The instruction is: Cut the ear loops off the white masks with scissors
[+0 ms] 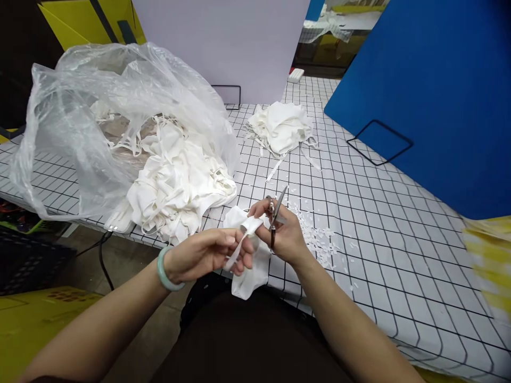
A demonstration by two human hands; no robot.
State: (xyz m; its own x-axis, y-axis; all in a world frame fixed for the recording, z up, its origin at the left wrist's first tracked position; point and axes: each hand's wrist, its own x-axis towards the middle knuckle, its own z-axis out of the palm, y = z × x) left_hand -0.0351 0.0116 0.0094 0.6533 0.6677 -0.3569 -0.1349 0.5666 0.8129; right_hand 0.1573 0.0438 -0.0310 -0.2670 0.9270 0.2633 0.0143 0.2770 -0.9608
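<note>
My right hand is closed around a pair of small metal scissors, the blades pointing up and away. Its thumb and forefinger also pinch the edge of a white cloth piece, which drapes over the table's edge toward my lap. Beside it my left hand, with a pale green bangle on the wrist, has its fingers curled about a narrow white strap of that cloth. The fingertips are slightly blurred. Small white clippings lie scattered just right of the scissors.
A large clear plastic bag spills a heap of white cloth pieces at the left. Another white pile rests farther back on the checked tablecloth. A lilac panel and a blue panel stand behind. A power strip lies front left.
</note>
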